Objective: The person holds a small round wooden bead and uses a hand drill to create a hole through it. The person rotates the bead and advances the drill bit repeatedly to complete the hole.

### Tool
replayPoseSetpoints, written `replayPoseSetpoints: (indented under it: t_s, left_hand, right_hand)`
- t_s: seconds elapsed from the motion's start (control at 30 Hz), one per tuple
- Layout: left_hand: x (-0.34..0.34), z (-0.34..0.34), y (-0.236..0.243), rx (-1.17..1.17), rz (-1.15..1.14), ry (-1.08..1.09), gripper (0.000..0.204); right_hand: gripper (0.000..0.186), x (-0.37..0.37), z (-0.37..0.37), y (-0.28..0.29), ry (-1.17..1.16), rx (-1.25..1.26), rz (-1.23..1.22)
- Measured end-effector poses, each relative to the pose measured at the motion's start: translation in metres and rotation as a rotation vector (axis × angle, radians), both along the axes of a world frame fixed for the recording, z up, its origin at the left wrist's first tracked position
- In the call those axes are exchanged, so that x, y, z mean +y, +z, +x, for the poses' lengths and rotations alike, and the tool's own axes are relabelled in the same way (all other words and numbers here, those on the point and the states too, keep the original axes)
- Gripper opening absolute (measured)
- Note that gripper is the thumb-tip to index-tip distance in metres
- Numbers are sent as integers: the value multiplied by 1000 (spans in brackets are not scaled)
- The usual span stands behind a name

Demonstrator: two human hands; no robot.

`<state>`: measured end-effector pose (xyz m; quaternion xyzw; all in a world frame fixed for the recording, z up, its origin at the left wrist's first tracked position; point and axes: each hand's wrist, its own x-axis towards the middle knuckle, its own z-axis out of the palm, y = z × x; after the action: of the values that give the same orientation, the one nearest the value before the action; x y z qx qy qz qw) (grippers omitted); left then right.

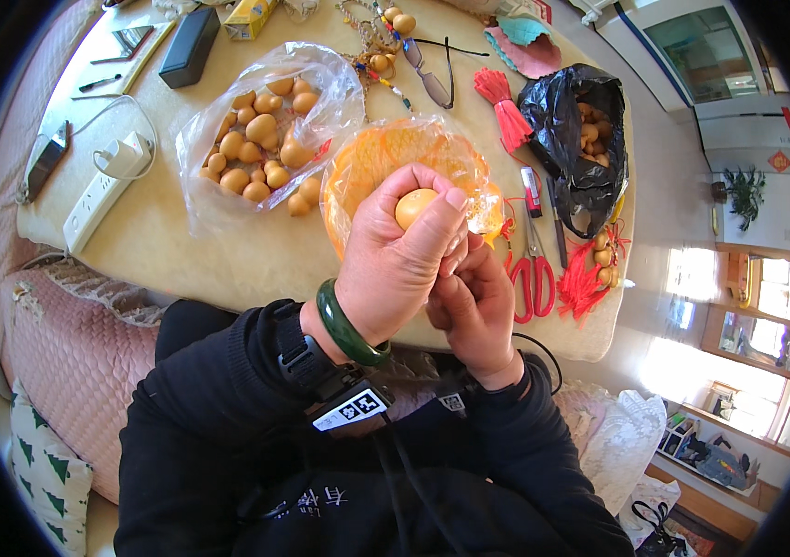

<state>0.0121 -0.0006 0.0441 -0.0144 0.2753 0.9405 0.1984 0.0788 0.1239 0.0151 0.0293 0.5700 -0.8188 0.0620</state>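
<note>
A small, smooth tan gourd (413,208) sits in my left hand (381,255), thumb and fingers wrapped round it. Only its rounded end shows. Just beside, my right hand (476,311) has thumb and fingertips pinched together against the left fingers. What the pinch holds, if anything, is hidden. Behind both hands lies a clear plastic bag with orange netting or contents (395,153). Two loose gourds (303,198) rest at its left edge, next to an open clear bag (344,84) full of similar gourds (263,130).
Right of my hands lie red-handled scissors (536,278), a red-and-white tube (531,192), a dark stick (557,223) and red tassels (582,283). A black bag (552,97) of gourds stands behind. Glasses (430,79) lie far back; a power strip (107,193) and phone (49,162) at left.
</note>
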Motion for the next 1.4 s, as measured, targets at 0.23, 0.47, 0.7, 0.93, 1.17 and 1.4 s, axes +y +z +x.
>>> replayPoseSetpoints:
  t_s: [0.23,0.47,0.7,0.93,1.17,1.4]
  left_hand:
    - [3,3,0,73,36,-26,13]
    - [1,3,2,74,71,-63,14]
    - [-3,3,5,95,87,-90,12]
    - [-4,3,6,106,76,-76,11]
    - [-3,4,6,123,128,-81,10]
    - [-2,5,5,101,79,-68,9]
  right_hand:
    - [14,3,5,4,-69,155,220]
    - [13,-2,4,5,-55,164,168]
    - [11,5,3,13,113,-52,-310]
    - [10,-7,4,11,-73,196,274]
    - [9,8,5,23,144,-196,-330]
    - [9,-9,3,11,-159,328,521]
